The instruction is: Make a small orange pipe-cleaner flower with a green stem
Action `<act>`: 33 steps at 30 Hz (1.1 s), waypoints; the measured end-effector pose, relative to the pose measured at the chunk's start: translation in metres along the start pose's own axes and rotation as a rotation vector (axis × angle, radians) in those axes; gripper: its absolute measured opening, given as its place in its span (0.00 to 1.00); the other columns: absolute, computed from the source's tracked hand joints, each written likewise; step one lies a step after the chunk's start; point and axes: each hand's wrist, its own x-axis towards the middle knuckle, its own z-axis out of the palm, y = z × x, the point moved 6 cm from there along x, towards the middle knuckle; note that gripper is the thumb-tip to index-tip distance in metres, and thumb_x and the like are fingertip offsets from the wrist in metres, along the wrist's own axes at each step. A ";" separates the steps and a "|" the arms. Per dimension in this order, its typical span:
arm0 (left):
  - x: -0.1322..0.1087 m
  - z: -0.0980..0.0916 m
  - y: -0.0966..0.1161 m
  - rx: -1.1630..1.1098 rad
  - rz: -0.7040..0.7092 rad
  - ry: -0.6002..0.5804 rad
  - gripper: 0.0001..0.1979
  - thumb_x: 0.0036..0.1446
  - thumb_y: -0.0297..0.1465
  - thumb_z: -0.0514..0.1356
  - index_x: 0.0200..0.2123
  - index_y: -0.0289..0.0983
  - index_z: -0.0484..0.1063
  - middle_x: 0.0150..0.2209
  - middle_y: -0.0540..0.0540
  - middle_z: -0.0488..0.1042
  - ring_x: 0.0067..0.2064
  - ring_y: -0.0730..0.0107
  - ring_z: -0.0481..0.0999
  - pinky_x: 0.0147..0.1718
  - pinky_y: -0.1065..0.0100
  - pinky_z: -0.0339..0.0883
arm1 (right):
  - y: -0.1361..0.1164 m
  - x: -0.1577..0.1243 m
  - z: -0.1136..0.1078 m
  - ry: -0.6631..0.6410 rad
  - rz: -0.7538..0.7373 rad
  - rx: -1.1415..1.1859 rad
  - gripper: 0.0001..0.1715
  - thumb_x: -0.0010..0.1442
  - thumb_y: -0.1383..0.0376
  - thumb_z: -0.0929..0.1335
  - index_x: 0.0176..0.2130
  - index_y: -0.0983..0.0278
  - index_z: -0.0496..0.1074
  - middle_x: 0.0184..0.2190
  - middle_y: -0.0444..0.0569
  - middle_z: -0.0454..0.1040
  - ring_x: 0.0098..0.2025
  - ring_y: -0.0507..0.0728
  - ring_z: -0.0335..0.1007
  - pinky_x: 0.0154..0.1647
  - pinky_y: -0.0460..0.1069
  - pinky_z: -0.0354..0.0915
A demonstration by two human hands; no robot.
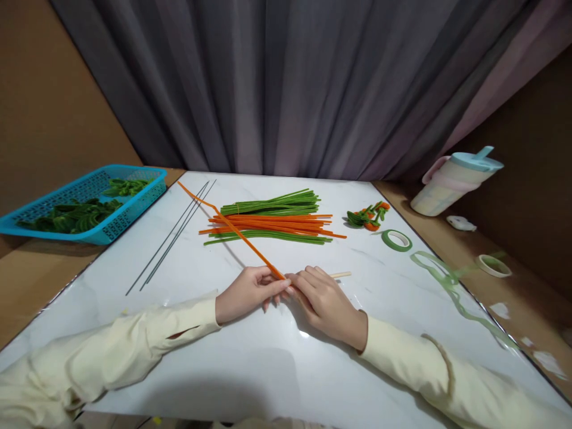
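An orange pipe cleaner slants up and left from between my two hands, with a slight bend near its far end. My left hand is closed, thumb and fingers pinching its near end. My right hand meets it there, fingertips pressed together on the same end. Behind the right hand shows the tip of a pale stick; whether that hand grips it is hidden. Just beyond lie a pile of orange pipe cleaners, a tied green bundle and loose green pipe cleaners.
Thin dark wires lie on the left of the white tabletop. A blue basket holds green pieces. On the right are small orange-and-green pieces, green tape, a loose strip, a tape roll and a tumbler.
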 end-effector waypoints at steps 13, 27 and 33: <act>-0.002 -0.001 0.003 0.152 -0.017 0.028 0.19 0.55 0.44 0.55 0.23 0.33 0.66 0.19 0.52 0.68 0.16 0.82 0.58 0.16 0.76 0.53 | 0.003 -0.001 0.003 0.083 -0.017 -0.069 0.16 0.65 0.60 0.58 0.31 0.66 0.66 0.24 0.47 0.68 0.28 0.54 0.57 0.31 0.48 0.54; -0.006 0.001 0.016 0.509 0.229 0.065 0.14 0.60 0.35 0.50 0.25 0.34 0.66 0.21 0.52 0.68 0.22 0.79 0.63 0.24 0.76 0.56 | 0.001 0.000 -0.001 -0.007 0.070 0.081 0.10 0.61 0.61 0.62 0.36 0.66 0.67 0.27 0.48 0.68 0.32 0.55 0.58 0.34 0.50 0.53; -0.009 0.002 0.019 0.514 0.289 0.075 0.14 0.60 0.32 0.50 0.24 0.34 0.65 0.20 0.53 0.66 0.22 0.80 0.62 0.24 0.77 0.56 | 0.003 -0.001 -0.002 0.018 0.086 0.124 0.07 0.58 0.66 0.62 0.36 0.67 0.67 0.28 0.49 0.68 0.32 0.55 0.58 0.34 0.50 0.53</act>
